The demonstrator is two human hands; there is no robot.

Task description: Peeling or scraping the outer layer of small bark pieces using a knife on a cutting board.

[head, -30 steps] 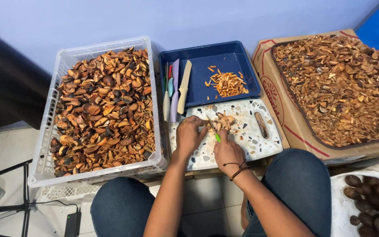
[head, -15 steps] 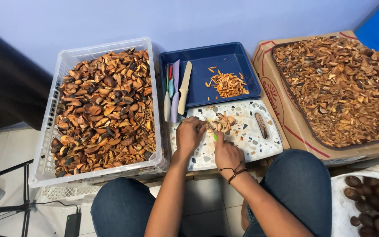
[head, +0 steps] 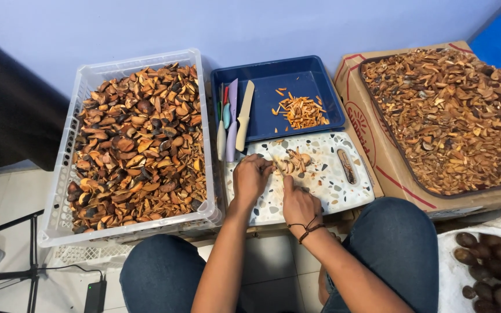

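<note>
Both hands rest on a speckled white cutting board [head: 334, 185] over my lap. My left hand [head: 250, 178] is curled over a small brown nut piece at the edge of a little pile of cut pieces [head: 294, 163]. Just beside it, my right hand [head: 298, 204] is closed around a small knife, its forefinger stretched toward the pile. The hand hides the knife's handle, and a dark cord bracelet circles that wrist. Behind the board, a blue tray [head: 273, 78] holds a heap of orange slivers [head: 300, 111].
Several pastel-handled knives [head: 234, 116] lie along the tray's left side. A white plastic crate [head: 65, 174] of brown husk pieces stands on the left. A cardboard box [head: 360, 124] of similar chips stands on the right. A white sack [head: 453, 272] of dark whole nuts sits at bottom right.
The green knife handle seen between my hands earlier is now covered by my right hand. Both hands stay on the board near the pile, shifting only slightly.
</note>
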